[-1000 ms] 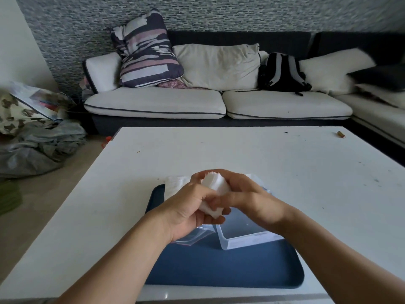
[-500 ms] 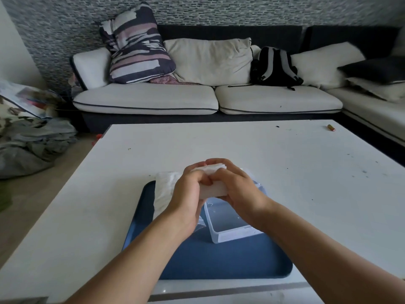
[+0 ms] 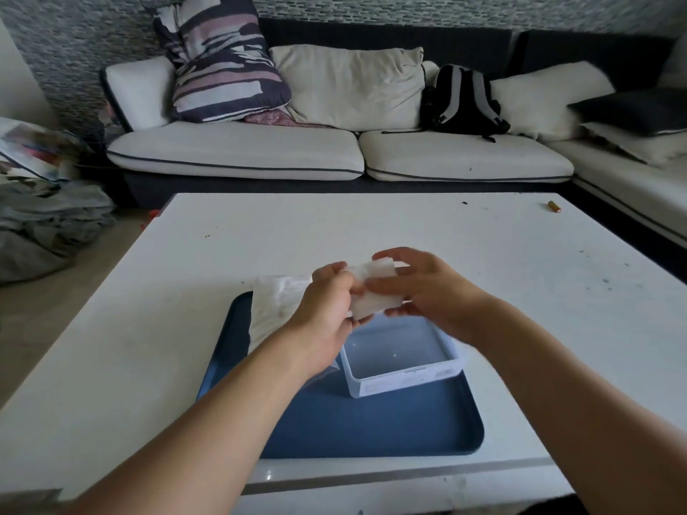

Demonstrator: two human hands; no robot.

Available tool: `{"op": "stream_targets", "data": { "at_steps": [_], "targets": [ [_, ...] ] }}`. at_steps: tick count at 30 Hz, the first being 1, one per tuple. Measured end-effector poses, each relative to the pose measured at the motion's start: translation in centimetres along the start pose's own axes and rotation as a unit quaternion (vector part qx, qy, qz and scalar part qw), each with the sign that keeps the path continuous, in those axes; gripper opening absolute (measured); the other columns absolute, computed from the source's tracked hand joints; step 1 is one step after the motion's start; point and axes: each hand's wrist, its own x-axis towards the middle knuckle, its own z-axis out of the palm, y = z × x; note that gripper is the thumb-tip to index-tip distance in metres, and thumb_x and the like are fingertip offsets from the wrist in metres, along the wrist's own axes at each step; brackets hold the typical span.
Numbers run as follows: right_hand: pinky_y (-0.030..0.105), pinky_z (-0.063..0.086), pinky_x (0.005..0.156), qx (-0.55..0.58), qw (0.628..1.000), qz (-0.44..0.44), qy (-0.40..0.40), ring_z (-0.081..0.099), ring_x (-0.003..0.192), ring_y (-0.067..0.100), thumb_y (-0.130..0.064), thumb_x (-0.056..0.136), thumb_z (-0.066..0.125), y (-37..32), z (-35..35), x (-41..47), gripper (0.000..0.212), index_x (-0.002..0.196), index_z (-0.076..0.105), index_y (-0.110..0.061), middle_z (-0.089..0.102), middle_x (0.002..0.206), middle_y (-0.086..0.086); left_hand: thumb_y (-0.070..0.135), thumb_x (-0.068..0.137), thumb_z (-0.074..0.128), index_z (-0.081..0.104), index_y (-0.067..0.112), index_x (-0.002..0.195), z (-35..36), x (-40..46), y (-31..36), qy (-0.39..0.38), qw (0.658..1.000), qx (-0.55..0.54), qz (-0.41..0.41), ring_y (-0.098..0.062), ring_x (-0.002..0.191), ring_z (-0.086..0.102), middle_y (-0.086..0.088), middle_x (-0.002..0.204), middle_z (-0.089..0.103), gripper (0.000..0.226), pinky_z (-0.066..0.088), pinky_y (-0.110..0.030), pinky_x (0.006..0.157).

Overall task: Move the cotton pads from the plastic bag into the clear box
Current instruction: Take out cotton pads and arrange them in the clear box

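Both hands hold a white stack of cotton pads [image 3: 375,289] just above the far edge of the clear box [image 3: 403,369]. My left hand [image 3: 327,306] grips the stack's left side, my right hand [image 3: 427,288] its right side. The box looks empty and stands on a blue tray [image 3: 371,425]. A plastic bag with white pads [image 3: 277,304] lies at the tray's far left corner, partly behind my left hand. A clear flap of the bag [image 3: 327,373] shows under my left wrist.
The tray sits on a white table [image 3: 186,284] near its front edge. A small orange-brown cylinder [image 3: 554,207] lies at the table's far right. A sofa with cushions and a black backpack [image 3: 463,102] stands behind the table. Clothes are piled on the floor at left.
The hands have spread a little, so more of the pad stack shows between them. The stack stays above the box's far edge. The camera view has shifted slightly.
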Motion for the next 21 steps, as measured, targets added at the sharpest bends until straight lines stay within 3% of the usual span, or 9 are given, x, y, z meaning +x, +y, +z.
{"op": "stream_targets", "data": {
  "at_steps": [2,4,6,10,12,15,21],
  "targets": [
    [0.023,0.051,0.054,-0.079,0.99,0.043,0.109,0.062,0.063,0.014,-0.015,0.077,0.085,0.5,-2.5,0.8,0.043,0.114,0.067,-0.004,0.069,0.084,0.006,0.013,0.095,0.053,0.038,0.02,0.134,-0.3,0.3,-0.2,0.038,0.977,0.198,0.074,-0.017,0.087,0.059,-0.005,0.104,0.057,0.042,0.05,-0.031,0.076],
    [0.023,0.046,0.046,-0.201,0.956,0.103,0.185,0.057,0.052,0.015,-0.021,0.066,0.094,1.5,-4.7,1.4,0.053,0.109,0.068,-0.004,0.067,0.081,0.009,0.019,0.093,0.061,0.039,0.024,0.135,-1.1,0.3,-0.7,0.023,0.896,0.405,0.183,-0.015,0.097,0.057,0.002,0.112,0.054,0.047,0.047,-0.026,0.076],
    [0.022,0.043,0.042,-0.315,0.921,0.137,0.183,0.056,0.05,0.017,-0.026,0.062,0.095,2.5,-5.3,1.7,0.054,0.104,0.068,-0.005,0.068,0.083,0.01,0.023,0.09,0.065,0.053,0.024,0.126,-1.9,0.3,-1.4,-0.042,0.803,0.543,0.242,-0.014,0.106,0.057,0.007,0.118,0.057,0.038,0.049,-0.029,0.086],
    [0.033,0.055,0.064,-0.459,0.865,0.107,0.174,0.065,0.077,0.026,-0.036,0.063,0.092,4.4,-3.7,2.5,0.057,0.103,0.062,-0.008,0.067,0.094,0.008,0.037,0.091,0.064,0.066,0.026,0.111,-2.2,-0.5,-2.8,-0.155,0.683,0.685,0.2,-0.014,0.106,0.062,0.009,0.115,0.067,0.023,0.053,-0.037,0.091],
    [0.032,0.05,0.061,-0.493,0.844,0.102,0.183,0.062,0.082,0.027,-0.036,0.066,0.089,5.1,-3.2,3.0,0.056,0.104,0.058,-0.011,0.063,0.094,0.006,0.04,0.09,0.065,0.069,0.026,0.107,-2.2,-0.7,-3.0,-0.179,0.653,0.716,0.173,-0.015,0.105,0.064,0.009,0.112,0.069,0.022,0.054,-0.038,0.09],
    [0.026,0.036,0.048,-0.53,0.82,0.096,0.193,0.058,0.071,0.025,-0.027,0.071,0.083,6.4,-2.9,3.6,0.047,0.104,0.055,-0.011,0.06,0.086,0.004,0.029,0.091,0.067,0.071,0.023,0.09,-2.5,-0.7,-3.1,-0.184,0.63,0.736,0.167,-0.015,0.086,0.066,0.008,0.09,0.071,0.007,0.056,-0.036,0.079],
    [0.031,0.042,0.059,-0.508,0.831,0.039,0.225,0.057,0.074,0.029,-0.012,0.072,0.08,7.8,-3.3,3.8,0.034,0.096,0.056,-0.011,0.054,0.098,0.007,0.019,0.093,0.066,0.073,0.021,0.086,-2.9,-0.7,-2.7,-0.181,0.616,0.748,0.168,-0.014,0.077,0.064,0.01,0.078,0.065,0.01,0.051,-0.029,0.068]
  ]
}}
